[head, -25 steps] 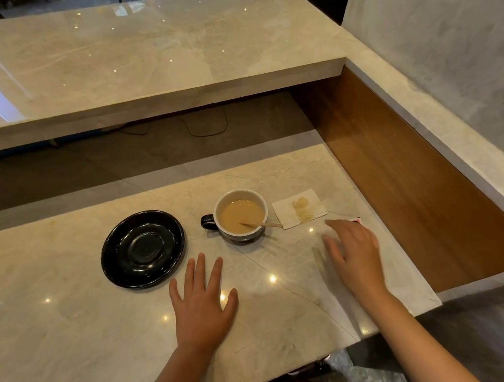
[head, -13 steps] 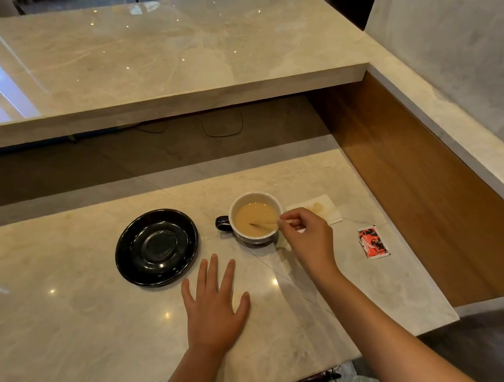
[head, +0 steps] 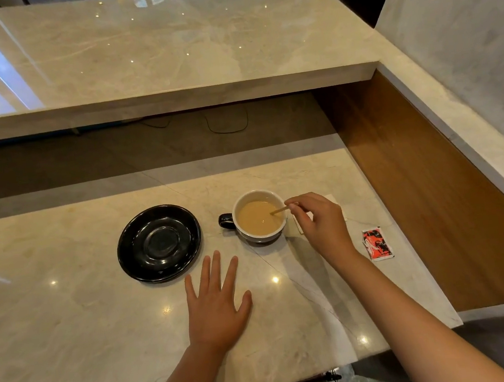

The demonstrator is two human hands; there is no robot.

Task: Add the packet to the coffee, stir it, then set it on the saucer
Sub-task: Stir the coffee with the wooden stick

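Observation:
A dark cup (head: 260, 237) with a white inside holds light brown coffee and stands on the marble counter, its handle pointing left. My right hand (head: 320, 224) pinches a thin wooden stirrer (head: 279, 210) whose tip dips into the coffee at the cup's right side. Left of the cup lies an empty black saucer (head: 159, 242). A red and white packet (head: 377, 244) lies flat on the counter to the right of my right wrist. My left hand (head: 216, 301) rests flat on the counter below the cup, fingers spread, holding nothing.
A white napkin (head: 339, 206) lies under my right hand, mostly hidden. A raised marble ledge (head: 171, 99) runs across the back, with a dark recess and a cable below it. A wooden panel (head: 434, 201) drops off beyond the counter's right edge.
My right hand left the packet on the counter, moved left to the cup and took hold of the stirrer. The left hand stayed flat.

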